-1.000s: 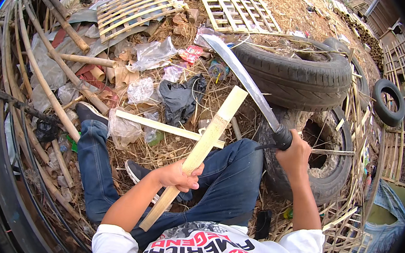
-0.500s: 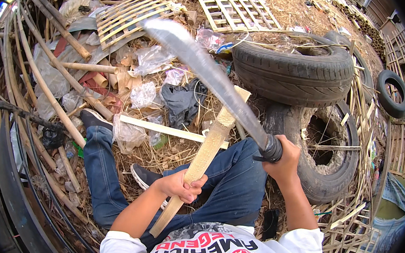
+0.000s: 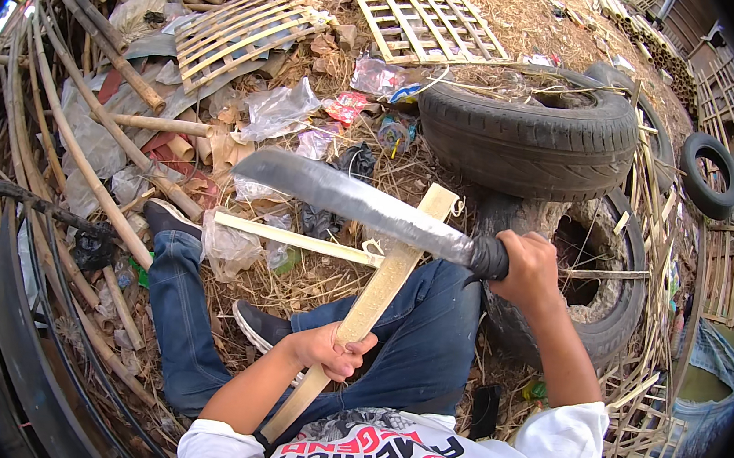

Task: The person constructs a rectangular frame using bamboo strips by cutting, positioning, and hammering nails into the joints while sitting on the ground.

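In my left hand (image 3: 336, 352) is a split bamboo slat (image 3: 386, 288), its pale inner face up, slanting from my lap up to the right. The fingers wrap round its lower part. My right hand (image 3: 528, 269) grips the black-wrapped handle of a machete (image 3: 344, 195). Its broad, curved blade points left and crosses in front of the slat's upper part; whether it touches the slat I cannot tell. A second pale bamboo strip (image 3: 295, 239) lies beyond the slat, near my shoes, its right end by the held slat.
Stacked old tyres (image 3: 526, 134) stand close at the right. Bamboo lattice panels (image 3: 428, 25) lie at the far side, another (image 3: 243, 33) left of them. Long bamboo poles (image 3: 84, 140) fill the left side. Plastic bags (image 3: 281, 108) litter the straw-covered ground. A black curved metal frame (image 3: 30, 329) is at lower left.
The machete has swung down, its blade turning from steep to nearly level across the slat. My right hand has shifted slightly right and up; the slat's upper end has moved a little downward.
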A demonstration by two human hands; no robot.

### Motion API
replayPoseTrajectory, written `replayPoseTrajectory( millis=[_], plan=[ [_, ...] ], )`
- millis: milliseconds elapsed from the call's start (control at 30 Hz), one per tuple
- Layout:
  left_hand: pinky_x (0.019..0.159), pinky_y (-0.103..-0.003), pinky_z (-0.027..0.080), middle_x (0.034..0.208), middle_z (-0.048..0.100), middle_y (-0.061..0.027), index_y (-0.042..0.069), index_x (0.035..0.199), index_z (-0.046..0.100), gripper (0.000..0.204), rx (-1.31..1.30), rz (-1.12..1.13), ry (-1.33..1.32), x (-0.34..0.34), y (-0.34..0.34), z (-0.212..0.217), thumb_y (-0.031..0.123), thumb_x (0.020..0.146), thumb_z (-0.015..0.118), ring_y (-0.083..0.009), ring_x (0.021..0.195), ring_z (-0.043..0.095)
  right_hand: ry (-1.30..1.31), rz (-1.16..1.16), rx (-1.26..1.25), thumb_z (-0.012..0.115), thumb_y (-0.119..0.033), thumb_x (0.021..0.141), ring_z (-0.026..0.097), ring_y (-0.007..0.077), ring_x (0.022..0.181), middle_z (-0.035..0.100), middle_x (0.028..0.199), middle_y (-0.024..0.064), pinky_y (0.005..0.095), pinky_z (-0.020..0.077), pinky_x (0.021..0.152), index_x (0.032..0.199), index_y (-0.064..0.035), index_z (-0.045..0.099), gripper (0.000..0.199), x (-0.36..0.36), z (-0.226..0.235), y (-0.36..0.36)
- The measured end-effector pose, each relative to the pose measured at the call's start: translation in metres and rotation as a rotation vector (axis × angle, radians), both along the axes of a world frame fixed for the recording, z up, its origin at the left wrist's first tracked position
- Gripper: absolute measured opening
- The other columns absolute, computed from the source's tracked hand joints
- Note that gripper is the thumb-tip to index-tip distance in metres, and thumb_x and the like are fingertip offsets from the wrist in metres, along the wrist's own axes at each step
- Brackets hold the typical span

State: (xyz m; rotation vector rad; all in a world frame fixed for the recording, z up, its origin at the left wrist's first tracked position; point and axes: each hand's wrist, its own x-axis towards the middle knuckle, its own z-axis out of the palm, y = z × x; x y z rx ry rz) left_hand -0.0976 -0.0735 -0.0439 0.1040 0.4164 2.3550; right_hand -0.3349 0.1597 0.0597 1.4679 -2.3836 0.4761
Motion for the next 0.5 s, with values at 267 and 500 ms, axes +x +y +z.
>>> replayPoseTrajectory(
  millis=[267, 500],
  plan=[
    [0.04, -0.018, 0.018, 0.059, 0.03, 0.0084, 0.016, 0.079, 0.029, 0.041, -0.144, 0.078, -0.005, -0.005, -0.009, 0.005, -0.006, 0.081, 0.064, 0.0, 0.046, 0.022, 0.052, -0.016, 0.022, 0.079, -0.011, 0.04, 0.062, 0.0297, 0.066, 0.064, 0.071, 0.0073, 0.0386, 0.0484, 0.065, 0.081, -0.0082, 0.055, 0.047, -0.034, -0.019, -0.007],
    [0.04, -0.019, 0.018, 0.058, 0.028, 0.0085, 0.016, 0.078, 0.029, 0.041, -0.085, 0.016, -0.008, -0.017, 0.004, -0.008, -0.007, 0.082, 0.062, 0.0, 0.044, 0.023, 0.017, -0.058, 0.016, 0.077, -0.011, 0.04, 0.062, 0.0312, 0.066, 0.063, 0.071, 0.0101, 0.0394, 0.0488, 0.066, 0.086, -0.0074, 0.058, 0.05, -0.01, -0.03, 0.003]
  ],
)
